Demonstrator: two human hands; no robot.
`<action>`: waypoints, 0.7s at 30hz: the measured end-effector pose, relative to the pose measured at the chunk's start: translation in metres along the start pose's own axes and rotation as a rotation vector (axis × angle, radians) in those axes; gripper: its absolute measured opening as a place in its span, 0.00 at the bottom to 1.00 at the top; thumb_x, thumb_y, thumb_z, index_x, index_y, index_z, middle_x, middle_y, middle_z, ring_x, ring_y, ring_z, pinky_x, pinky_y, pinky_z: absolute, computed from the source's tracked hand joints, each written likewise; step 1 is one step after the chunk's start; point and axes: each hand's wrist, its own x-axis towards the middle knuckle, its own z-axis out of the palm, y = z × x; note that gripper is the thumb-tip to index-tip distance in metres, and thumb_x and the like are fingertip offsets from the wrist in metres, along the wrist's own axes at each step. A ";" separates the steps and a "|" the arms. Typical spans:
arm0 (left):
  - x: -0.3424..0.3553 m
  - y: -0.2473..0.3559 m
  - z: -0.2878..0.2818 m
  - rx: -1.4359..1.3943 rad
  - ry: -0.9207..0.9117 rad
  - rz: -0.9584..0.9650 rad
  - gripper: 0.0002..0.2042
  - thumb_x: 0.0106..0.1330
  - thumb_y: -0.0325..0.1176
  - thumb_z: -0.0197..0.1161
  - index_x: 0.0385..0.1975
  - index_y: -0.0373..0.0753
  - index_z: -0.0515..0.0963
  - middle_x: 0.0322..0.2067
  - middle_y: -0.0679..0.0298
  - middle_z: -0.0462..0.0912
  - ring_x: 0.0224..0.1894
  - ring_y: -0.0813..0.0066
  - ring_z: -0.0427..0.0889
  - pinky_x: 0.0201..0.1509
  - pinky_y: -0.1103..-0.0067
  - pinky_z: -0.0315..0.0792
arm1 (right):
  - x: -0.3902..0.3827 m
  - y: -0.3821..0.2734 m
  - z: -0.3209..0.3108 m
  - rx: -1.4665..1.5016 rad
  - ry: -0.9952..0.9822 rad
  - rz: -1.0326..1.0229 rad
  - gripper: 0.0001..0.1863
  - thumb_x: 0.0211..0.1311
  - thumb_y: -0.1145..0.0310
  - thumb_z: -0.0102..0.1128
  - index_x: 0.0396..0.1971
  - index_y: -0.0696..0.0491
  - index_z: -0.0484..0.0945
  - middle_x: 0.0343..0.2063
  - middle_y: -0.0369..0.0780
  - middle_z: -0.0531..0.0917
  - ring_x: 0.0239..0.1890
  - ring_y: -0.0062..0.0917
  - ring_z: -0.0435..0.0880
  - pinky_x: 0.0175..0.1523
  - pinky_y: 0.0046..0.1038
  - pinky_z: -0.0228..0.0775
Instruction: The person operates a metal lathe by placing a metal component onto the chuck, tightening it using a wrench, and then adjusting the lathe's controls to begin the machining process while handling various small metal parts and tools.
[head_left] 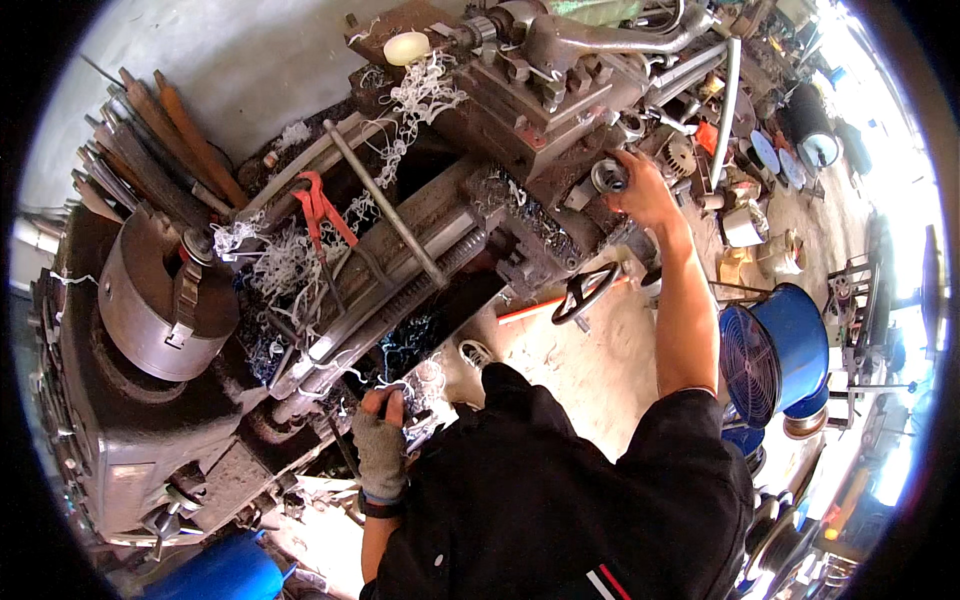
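Observation:
My left hand (pixel 382 445), in a grey fingerless glove, is closed at the near edge of the lathe bed (pixel 350 300), on something I cannot make out. My right hand (pixel 645 195) is bare, its fingers wrapped round a round metal dial (pixel 608 176) on the carriage (pixel 545 130). Red-handled pliers (pixel 315 210) and a steel bar (pixel 385 200) lie across the bed among pale curly shavings (pixel 285 265). A large cylindrical chuck (pixel 160 310) is at the left. A black handwheel (pixel 585 295) is below my right hand.
Long rusty bars (pixel 170 130) stand against the left wall. A blue drum fan (pixel 775 350) stands right of my forearm. Metal parts, including a gear (pixel 680 155), are scattered at the upper right. A blue barrel (pixel 210 570) is at the lower left.

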 end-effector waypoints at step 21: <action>-0.026 -0.008 -0.029 -0.029 0.298 -0.134 0.08 0.69 0.33 0.64 0.39 0.35 0.84 0.32 0.56 0.84 0.35 0.65 0.83 0.40 0.72 0.75 | -0.012 -0.272 0.105 2.158 -0.845 -0.256 0.55 0.46 0.48 0.77 0.72 0.55 0.57 0.57 0.49 0.77 0.56 0.44 0.79 0.59 0.39 0.75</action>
